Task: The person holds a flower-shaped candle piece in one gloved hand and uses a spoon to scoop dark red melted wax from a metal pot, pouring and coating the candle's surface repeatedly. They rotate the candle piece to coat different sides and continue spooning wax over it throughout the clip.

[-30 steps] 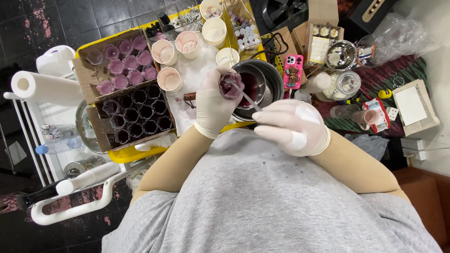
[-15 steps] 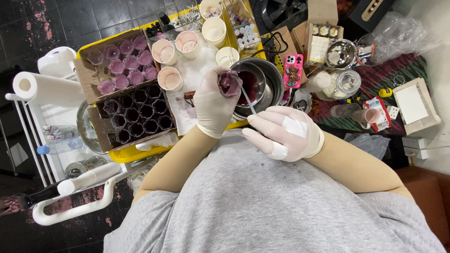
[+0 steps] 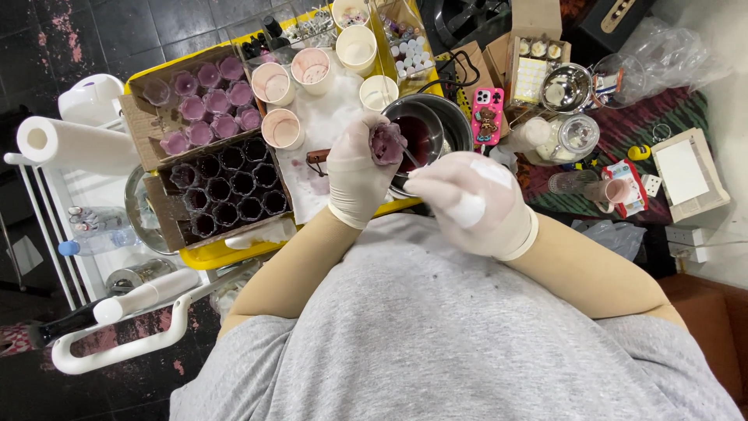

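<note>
While a yellow tray (image 3: 204, 257) crowds the worktop above a dark tiled floor (image 3: 93, 31), two gloved hands meet over a steel pot (image 3: 456, 117).

Closed around a small purple-stained cup (image 3: 387, 143), the left hand (image 3: 360, 173) holds it at the pot's near rim; the right hand (image 3: 471, 204) is curled shut just beside, on a thin tool whose tip barely shows. Cardboard boxes of purple cups (image 3: 206, 101) and dark cups (image 3: 234, 195) fill the tray. The pot's contents are mostly hidden by the hands; a paper roll (image 3: 74, 144) lies at the left.
</note>
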